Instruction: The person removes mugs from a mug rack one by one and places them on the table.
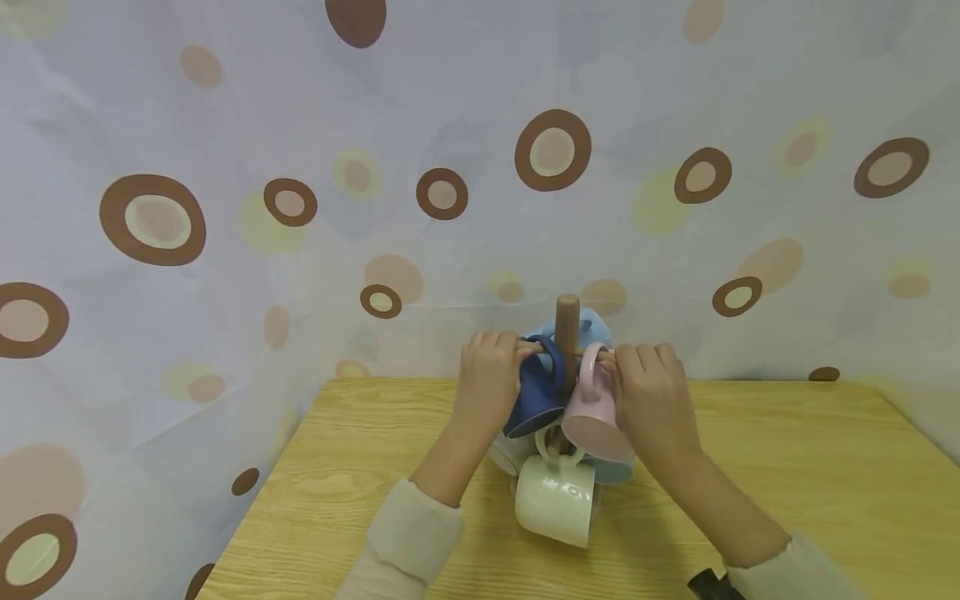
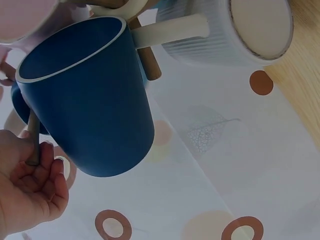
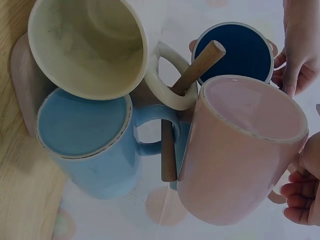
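Note:
A wooden mug rack, its upright post (image 1: pixel 567 325) rising in the middle, carries several hanging mugs. My left hand (image 1: pixel 489 371) pinches the end of a peg (image 2: pixel 34 142) at the left, from which a dark blue mug (image 1: pixel 532 400) hangs by its handle. Opposite it, my right hand (image 1: pixel 654 400) holds the end of the right peg, beside a pink mug (image 1: pixel 595 417); the pink mug hides the grip in the right wrist view. Below hang a cream mug (image 1: pixel 555 497), a light blue mug (image 3: pixel 95 150) and a pale ribbed mug (image 2: pixel 215 47).
The rack stands on a wood-grain table (image 1: pixel 787 467). Another light blue mug (image 1: pixel 595 323) hangs behind the post. A light cloth with brown and yellow spots (image 1: pixel 480 100) covers the wall behind and at the left. A dark band (image 1: pixel 712 585) lies by the right sleeve.

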{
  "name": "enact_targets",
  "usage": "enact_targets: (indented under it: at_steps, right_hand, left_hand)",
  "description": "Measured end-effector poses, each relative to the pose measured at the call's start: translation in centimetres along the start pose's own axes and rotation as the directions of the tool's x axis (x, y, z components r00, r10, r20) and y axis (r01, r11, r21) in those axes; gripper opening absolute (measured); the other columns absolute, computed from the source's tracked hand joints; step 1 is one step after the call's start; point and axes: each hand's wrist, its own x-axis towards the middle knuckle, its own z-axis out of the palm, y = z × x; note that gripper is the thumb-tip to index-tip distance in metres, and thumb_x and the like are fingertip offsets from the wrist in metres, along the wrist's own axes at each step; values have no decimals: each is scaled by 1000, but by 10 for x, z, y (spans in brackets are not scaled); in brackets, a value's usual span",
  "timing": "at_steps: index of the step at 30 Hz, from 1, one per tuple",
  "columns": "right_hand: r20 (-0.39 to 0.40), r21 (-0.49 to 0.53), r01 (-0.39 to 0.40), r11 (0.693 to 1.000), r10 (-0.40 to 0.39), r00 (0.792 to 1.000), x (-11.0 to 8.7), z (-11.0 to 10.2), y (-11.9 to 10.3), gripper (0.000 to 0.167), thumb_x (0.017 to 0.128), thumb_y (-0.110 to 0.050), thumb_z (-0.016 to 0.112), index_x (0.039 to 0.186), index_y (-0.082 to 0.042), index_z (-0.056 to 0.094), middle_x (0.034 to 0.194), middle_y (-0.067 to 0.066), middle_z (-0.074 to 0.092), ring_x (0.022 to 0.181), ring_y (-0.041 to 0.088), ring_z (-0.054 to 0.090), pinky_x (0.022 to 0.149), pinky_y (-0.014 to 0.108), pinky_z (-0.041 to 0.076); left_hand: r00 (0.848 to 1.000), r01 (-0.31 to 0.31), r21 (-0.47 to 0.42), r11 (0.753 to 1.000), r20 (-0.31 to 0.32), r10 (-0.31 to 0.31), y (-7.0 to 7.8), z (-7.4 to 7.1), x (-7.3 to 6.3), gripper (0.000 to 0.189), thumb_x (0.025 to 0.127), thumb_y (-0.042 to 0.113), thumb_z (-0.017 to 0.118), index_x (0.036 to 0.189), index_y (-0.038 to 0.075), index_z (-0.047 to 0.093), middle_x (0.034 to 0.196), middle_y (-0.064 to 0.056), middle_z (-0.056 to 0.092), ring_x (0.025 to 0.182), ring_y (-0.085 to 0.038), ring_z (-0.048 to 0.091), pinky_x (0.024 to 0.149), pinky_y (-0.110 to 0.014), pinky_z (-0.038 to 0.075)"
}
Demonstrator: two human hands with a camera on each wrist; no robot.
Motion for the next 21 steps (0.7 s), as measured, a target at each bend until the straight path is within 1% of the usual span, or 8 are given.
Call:
enact_targets:
  at_steps: [2,5,10,14,16,18,21]
  right_hand:
    - [-14,-7,-1,1000,1,1000,0,1,-1,36,99,-20,40,75,6,49,61,17,48,60,31,41,58,37,33]
    - [-31,-21,1,1000,-1,1000,0,2,-2,48,102,-27,28,73,5,48,60,16,47,58,31,41,57,37,32]
    - [-32,-50,9,999,-11,999,0,1,-2,47,102,-26,28,74,5,47,60,17,47,59,31,41,57,37,33]
    - [-23,-77,31,997,-33,999,1,1,-2,46,102,-24,27,74,6,48,62,17,47,60,31,43,58,37,34]
    - [-11,-89,39,995,-40,999,1,1,-1,45,102,-23,28,74,6,48,62,18,48,61,32,43,58,37,35]
    - [1,-69,29,997,-29,1000,1,0,-1,38,100,-20,37,75,7,49,63,18,49,61,32,44,59,37,36]
    - [26,-15,-1,1000,1,1000,1,-1,0,26,92,-13,50,76,7,50,63,19,50,62,33,44,59,38,36]
  left_hand:
    - [1000,0,-19,1000,9,0,-1,1,1,21,85,26,60,79,6,63,76,-6,65,72,-22,57,61,-31,46]
    - [1000,-5,-34,999,13,5,-2,2,2,21,85,25,60,79,6,64,77,-6,65,73,-22,58,63,-32,47]
    - [1000,-18,-37,999,11,18,-3,2,4,20,86,24,60,79,6,65,76,-6,65,73,-22,58,65,-31,48]
    - [1000,-8,-39,999,15,9,-2,1,4,19,86,24,59,80,6,64,77,-6,65,74,-22,57,67,-31,47]
    - [1000,2,-42,999,16,-1,-1,1,3,19,86,24,59,81,6,64,77,-5,65,74,-22,57,67,-31,47]
    - [1000,13,-43,999,16,-13,-1,1,3,19,86,24,59,82,6,64,78,-5,65,75,-22,57,66,-31,47]
    - [999,21,-37,999,25,-20,1,2,2,19,87,24,58,83,7,64,78,-5,64,75,-21,56,67,-30,47]
